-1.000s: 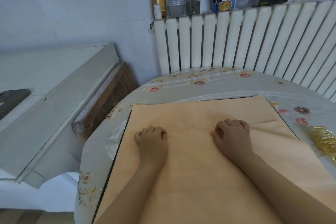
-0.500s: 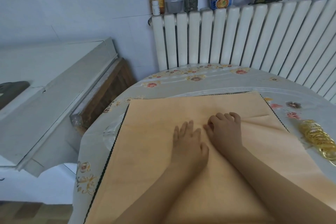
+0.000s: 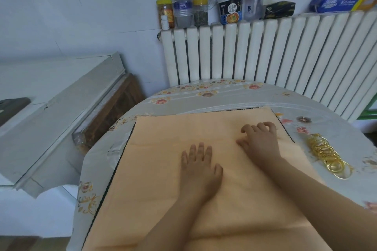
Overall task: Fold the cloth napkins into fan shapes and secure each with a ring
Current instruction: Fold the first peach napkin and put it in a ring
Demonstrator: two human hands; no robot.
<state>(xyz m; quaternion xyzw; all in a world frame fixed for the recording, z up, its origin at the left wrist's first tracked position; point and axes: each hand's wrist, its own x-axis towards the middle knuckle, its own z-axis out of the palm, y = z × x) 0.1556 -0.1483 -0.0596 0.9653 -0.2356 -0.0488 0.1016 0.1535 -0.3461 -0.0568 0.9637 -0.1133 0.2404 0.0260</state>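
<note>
My left hand (image 3: 199, 166) presses flat and my right hand (image 3: 259, 141) rests claw-fingered, gripping nothing, on the orange cloth napkin (image 3: 163, 169) spread across the table's centre; it looks soft, light and limp, so I'd pinch its twelve-o'clock edge to pleat.

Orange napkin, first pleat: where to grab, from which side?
Likely the far edge of the orange napkin: it lies flat and unobstructed across the table. Come from above with a two-point pinch grip near each far corner. The left hand lies flat mid-cloth; the right hand, fingers curled, sits nearer the far right corner.
</note>
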